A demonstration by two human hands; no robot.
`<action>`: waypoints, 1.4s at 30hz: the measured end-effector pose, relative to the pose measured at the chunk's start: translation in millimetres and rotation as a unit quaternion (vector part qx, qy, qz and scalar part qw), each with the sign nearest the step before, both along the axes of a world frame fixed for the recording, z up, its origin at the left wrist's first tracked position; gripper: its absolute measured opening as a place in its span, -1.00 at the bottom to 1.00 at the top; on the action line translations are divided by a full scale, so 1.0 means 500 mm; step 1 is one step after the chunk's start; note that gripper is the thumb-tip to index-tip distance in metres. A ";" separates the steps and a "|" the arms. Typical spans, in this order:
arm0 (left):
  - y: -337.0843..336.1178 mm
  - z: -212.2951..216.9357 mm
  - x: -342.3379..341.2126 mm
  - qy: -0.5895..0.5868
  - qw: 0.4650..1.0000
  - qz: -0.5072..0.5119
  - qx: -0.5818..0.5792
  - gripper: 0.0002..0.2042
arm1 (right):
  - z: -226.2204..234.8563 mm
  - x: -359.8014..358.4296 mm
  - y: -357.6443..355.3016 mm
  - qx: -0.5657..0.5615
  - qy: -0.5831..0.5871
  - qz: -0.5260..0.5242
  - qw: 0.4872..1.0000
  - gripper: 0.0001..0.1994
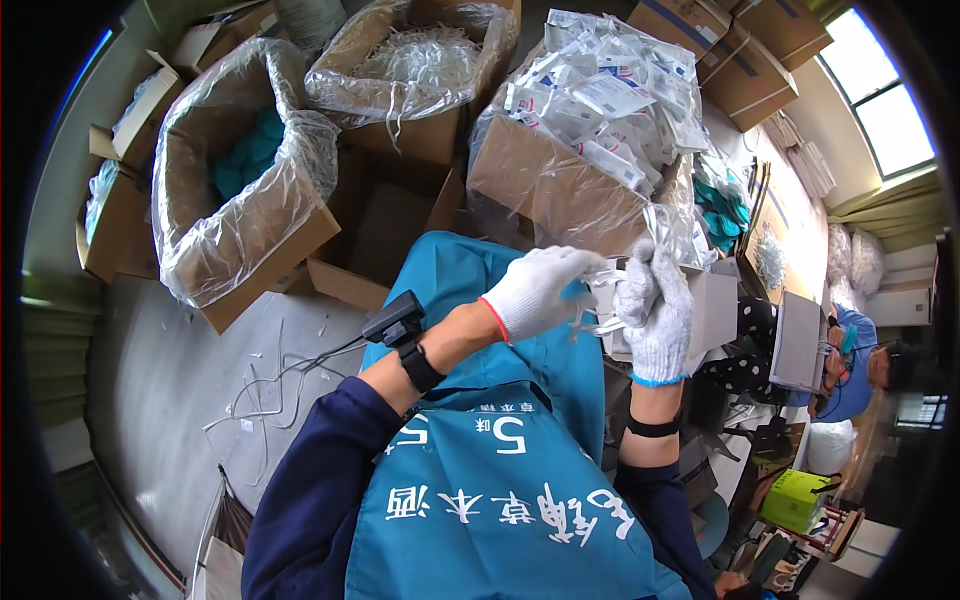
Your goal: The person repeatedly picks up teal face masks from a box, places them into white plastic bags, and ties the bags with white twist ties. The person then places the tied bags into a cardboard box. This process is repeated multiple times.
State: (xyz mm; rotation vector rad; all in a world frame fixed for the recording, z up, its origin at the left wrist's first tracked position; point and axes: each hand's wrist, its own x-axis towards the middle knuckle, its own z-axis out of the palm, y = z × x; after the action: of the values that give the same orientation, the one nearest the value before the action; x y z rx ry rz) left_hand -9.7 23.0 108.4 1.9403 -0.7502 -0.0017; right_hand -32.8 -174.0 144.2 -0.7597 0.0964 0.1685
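My left hand (537,292), in a white knit glove with a red cuff, reaches in over my teal apron (480,470). Its fingers are closed around thin white strips (607,325) that dangle between both hands. A small patch of teal shows just under those fingers. Close beside it, my right hand (655,315) wears a greyish glove with a blue cuff. Its fingers point up and pinch together on the same white strips. What else lies within the grips is hidden. Behind the right hand stands an open white box (712,305).
Ahead is a carton (560,190) heaped with white printed packets (615,95). Plastic-lined cartons hold teal pieces (250,155) and pale strips (420,55). A bare-bottomed carton (385,205) sits between them. Cables trail over the floor at left. Another person (850,360) sits at right.
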 end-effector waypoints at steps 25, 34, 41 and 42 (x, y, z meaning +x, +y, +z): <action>0.193 0.206 -0.192 0.078 0.936 -0.339 0.054 -0.83 | 0.144 -0.171 0.050 -0.480 -0.437 0.368 0.666 -0.70; 0.414 0.184 -0.113 0.382 0.919 0.066 -0.071 -0.74 | 0.109 -0.169 -0.062 -0.382 0.060 0.161 0.908 -0.87; 0.198 0.004 -0.036 0.538 0.746 0.016 -0.393 -0.85 | 0.075 -0.032 0.009 0.081 0.181 -0.010 0.980 -0.63; 0.156 -0.008 -0.028 0.533 0.757 0.025 -0.377 -0.82 | 0.059 -0.028 0.007 0.100 0.140 0.039 0.984 -0.61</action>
State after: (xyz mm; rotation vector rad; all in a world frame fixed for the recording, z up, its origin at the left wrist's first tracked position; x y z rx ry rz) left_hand -23.5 100.9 104.3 0.8966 0.1129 -0.6298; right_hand -46.6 -170.7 173.5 -0.5367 0.3121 0.3539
